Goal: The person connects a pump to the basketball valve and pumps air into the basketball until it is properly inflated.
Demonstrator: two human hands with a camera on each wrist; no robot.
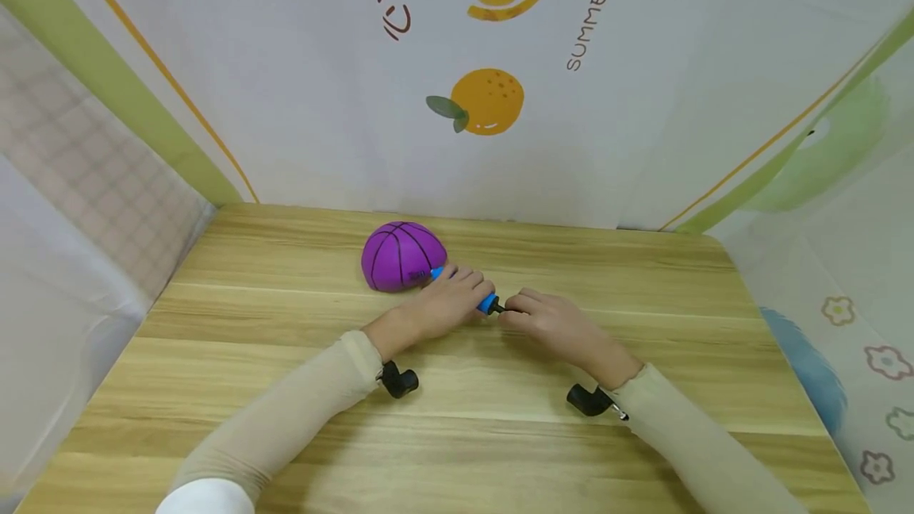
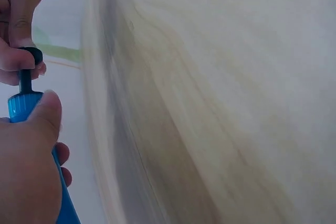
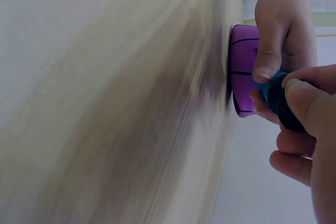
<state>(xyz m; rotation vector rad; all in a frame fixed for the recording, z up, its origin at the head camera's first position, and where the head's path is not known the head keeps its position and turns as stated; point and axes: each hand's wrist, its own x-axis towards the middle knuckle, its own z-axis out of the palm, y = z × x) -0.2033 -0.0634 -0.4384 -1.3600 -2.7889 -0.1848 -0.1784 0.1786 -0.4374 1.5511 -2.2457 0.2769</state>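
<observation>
A purple toy basketball (image 1: 398, 254) with black lines lies slumped into a dome on the wooden table. Against its right side points the tip of a blue hand pump (image 1: 488, 304). My left hand (image 1: 444, 306) grips the pump's barrel, the thumb lying along it in the left wrist view. With thumb and fingers my right hand (image 1: 555, 325) holds the black pump handle (image 2: 35, 55) at the other end. A short length of black rod (image 2: 24, 81) shows between handle and barrel. Where the pump tip meets the ball is partly hidden by the left hand.
The wood-grain table (image 1: 457, 435) reaches to a white cloth backdrop (image 1: 321, 101) printed with oranges and lettering. Cloth also hangs at both sides. A black wrist camera (image 1: 400, 381) sits at the left cuff, another camera (image 1: 589, 400) at the right.
</observation>
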